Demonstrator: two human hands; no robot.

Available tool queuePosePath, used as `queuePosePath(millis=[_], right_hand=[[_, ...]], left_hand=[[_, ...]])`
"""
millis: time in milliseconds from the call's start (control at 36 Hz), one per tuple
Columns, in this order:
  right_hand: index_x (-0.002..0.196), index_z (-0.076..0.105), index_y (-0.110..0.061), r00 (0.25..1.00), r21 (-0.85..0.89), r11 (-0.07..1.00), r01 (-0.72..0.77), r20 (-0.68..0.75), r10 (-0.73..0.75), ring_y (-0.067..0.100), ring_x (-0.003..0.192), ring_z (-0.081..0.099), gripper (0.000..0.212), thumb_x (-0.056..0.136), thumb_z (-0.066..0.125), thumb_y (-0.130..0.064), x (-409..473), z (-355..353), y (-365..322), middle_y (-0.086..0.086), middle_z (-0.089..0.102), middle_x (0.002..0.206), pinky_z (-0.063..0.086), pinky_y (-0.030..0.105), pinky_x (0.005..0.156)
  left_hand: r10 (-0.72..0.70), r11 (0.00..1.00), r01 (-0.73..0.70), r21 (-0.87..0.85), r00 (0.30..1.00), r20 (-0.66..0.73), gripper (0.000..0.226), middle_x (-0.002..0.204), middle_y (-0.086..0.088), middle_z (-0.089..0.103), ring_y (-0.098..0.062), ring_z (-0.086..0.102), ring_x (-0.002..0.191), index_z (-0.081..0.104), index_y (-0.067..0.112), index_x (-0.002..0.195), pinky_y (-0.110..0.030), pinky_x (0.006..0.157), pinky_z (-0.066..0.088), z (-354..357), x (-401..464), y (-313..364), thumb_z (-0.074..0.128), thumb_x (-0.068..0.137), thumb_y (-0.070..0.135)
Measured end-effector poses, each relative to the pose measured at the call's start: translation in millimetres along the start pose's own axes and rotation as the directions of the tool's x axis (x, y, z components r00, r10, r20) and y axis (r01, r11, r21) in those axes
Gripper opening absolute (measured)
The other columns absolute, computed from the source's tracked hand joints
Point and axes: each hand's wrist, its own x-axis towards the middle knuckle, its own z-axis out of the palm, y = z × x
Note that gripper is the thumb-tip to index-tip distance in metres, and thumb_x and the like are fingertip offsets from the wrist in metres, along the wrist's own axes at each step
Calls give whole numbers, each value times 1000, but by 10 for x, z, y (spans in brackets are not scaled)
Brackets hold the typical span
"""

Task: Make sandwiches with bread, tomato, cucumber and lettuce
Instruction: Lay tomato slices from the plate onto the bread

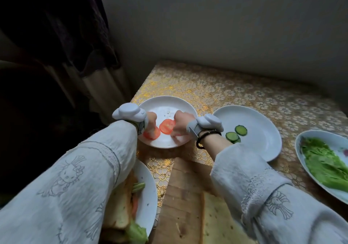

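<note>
Reaching over the tomato plate at the table's far left corner, the left hand pinches one tomato slice; the right hand pinches the other slice.

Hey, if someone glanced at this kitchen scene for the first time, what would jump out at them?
Probably the two round red tomato slices on the white round plate at the centre, with the left hand and right hand reaching onto them, each wrist carrying a pale grey strapped-on device. Next, the bright green lettuce leaves in the white oval dish at the far right, on the gold floral tablecloth.
</note>
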Motion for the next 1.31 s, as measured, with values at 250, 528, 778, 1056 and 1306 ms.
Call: queuePosePath(millis=[250,528,778,1056,1306], right_hand=[[90,65,-14,998,58,997,58,21,-59,22,86,51,24,74,70,-30,-27,7,-102,5,57,85,36,27,77],[74,57,-14,1000,226,974,16,9,-18,23,79,53,18,86,59,-28,-100,27,-145,6,58,82,40,29,69],[106,68,0,991,295,955,23,-132,17,32,104,62,26,92,49,-12,-360,-84,-106,16,68,111,46,31,82],[109,64,1,965,434,900,32,-247,85,31,105,63,23,95,51,-10,-984,-366,86,18,67,112,49,39,90],[114,60,-7,940,529,848,-28,-275,203,28,106,62,24,93,53,-16,-1618,-329,498,13,66,115,50,32,83]], left_hand=[[65,998,-65,-9,996,55,16,94,-6,54,-20,48,86,62,11,96,-27,77,40,-54,-18,-55,63,83,20],[99,994,-96,-53,993,63,33,99,-10,60,-17,53,70,62,2,121,-20,53,45,-169,-98,-89,59,89,6],[112,991,-109,-78,993,33,31,99,-11,65,-9,47,54,62,2,120,-16,45,41,-258,-235,-36,57,90,10],[170,960,-183,-211,982,-76,26,90,-8,62,-15,55,67,64,3,114,-19,55,43,-344,-689,312,55,92,15],[287,909,-286,-304,957,-43,27,94,-7,64,-21,61,86,66,5,113,-30,76,54,-27,-1213,803,53,94,20]])
